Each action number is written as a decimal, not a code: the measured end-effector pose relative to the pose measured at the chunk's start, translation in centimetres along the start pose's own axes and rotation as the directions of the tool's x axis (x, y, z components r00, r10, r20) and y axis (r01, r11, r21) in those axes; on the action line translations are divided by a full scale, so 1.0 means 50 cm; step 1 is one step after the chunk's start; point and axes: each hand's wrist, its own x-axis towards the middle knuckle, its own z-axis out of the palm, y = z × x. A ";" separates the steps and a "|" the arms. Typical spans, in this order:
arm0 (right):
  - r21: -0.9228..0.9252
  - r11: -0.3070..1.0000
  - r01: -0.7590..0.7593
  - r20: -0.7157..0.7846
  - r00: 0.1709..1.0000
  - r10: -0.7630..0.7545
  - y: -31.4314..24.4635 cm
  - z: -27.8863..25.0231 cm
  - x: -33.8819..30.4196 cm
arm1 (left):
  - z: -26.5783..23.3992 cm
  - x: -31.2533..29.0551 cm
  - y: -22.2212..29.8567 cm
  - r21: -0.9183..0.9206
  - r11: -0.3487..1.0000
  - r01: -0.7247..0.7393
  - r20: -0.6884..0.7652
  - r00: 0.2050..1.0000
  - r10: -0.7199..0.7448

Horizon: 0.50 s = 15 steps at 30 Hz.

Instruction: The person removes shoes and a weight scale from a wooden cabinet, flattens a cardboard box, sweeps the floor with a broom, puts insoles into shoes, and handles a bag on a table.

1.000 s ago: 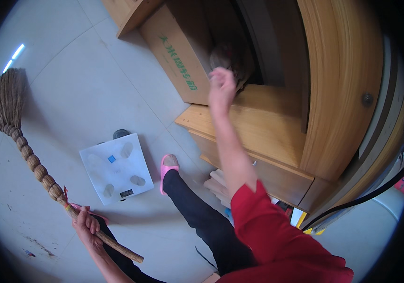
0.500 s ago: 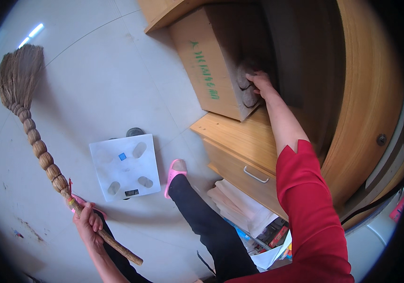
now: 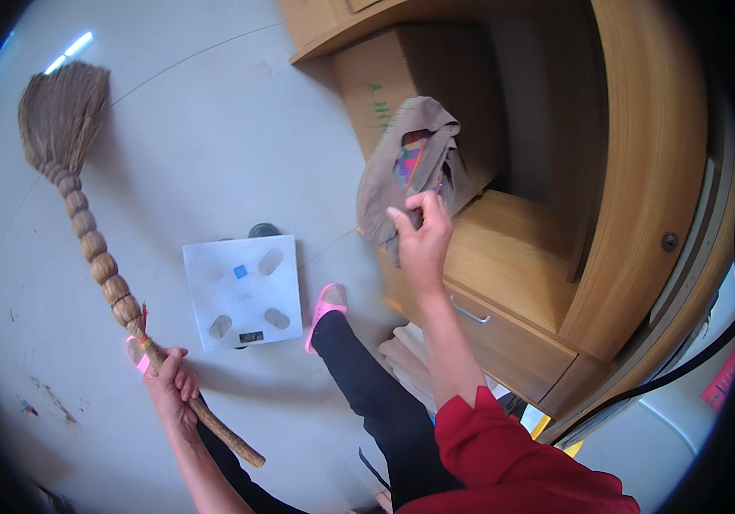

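Observation:
My left hand [image 3: 173, 387] is closed around the wooden handle of a straw broom [image 3: 103, 267], just below its bound, ridged neck. The broom slants up to the left, its bristle head spread out at the far end. My right hand [image 3: 426, 244] pinches a soft-looking taupe item [image 3: 382, 184] with openings and a multicoloured inside. Its exact kind is unclear. It hangs in front of a brown cardboard box [image 3: 372, 73] standing in the wooden cabinet [image 3: 504, 265], hiding part of the box.
On the pale tiled floor [image 3: 239, 163] lies a white bathroom scale [image 3: 243, 300], with a dark round object [image 3: 264, 230] behind it. My feet wear pink slippers [image 3: 326, 301]. Papers [image 3: 406, 355] stick out below the cabinet drawer [image 3: 500, 343]. A black cable [image 3: 642, 390] curves at the right.
My right hand has drawn back from the cabinet's inside, down and to the left, bringing the taupe item out. My left hand still grips the broom, with the view slightly shifted.

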 end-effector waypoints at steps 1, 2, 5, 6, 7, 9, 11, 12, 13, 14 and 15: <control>-0.010 0.999 0.053 0.026 0.998 -0.053 -0.023 0.010 -0.017 | -0.006 0.001 0.001 -0.003 1.000 0.007 0.000 1.000 -0.007; 0.012 0.998 0.058 0.055 0.997 -0.058 -0.041 0.023 -0.028 | -0.007 0.000 0.004 0.002 1.000 0.021 -0.010 1.000 -0.021; 0.092 0.994 0.051 0.139 0.988 -0.064 -0.088 0.067 -0.062 | -0.014 0.002 0.009 0.023 0.999 0.033 -0.006 0.999 -0.033; 0.121 0.992 0.041 0.162 0.985 -0.061 -0.099 0.083 -0.067 | -0.015 0.003 0.013 0.029 0.999 0.037 -0.003 0.999 -0.037; 0.152 0.988 0.031 0.184 0.981 -0.059 -0.107 0.101 -0.071 | -0.015 0.004 0.020 0.017 0.998 0.057 0.009 0.998 -0.057; 0.214 0.977 -0.010 0.215 0.976 -0.038 -0.123 0.134 -0.082 | -0.022 0.001 0.027 0.022 0.998 0.060 0.023 0.998 -0.060; 0.284 0.956 -0.078 0.259 0.966 0.002 -0.136 0.167 -0.091 | -0.030 0.001 0.031 0.005 0.997 0.071 0.032 0.997 -0.071; 0.318 0.942 -0.107 0.269 0.963 0.019 -0.142 0.184 -0.096 | -0.034 -0.001 0.035 0.003 0.997 0.078 0.030 0.997 -0.078; 0.327 0.938 -0.113 0.281 0.960 0.018 -0.147 0.199 -0.100 | -0.036 -0.001 0.038 0.000 0.996 0.085 0.030 0.996 -0.085; 0.336 0.934 -0.119 0.292 0.956 0.017 -0.152 0.214 -0.102 | -0.040 0.000 0.038 -0.015 0.997 0.081 0.039 0.996 -0.080; 0.346 0.930 -0.126 0.302 0.953 0.017 -0.157 0.228 -0.104 | -0.041 0.001 0.039 -0.018 0.996 0.087 0.043 0.995 -0.086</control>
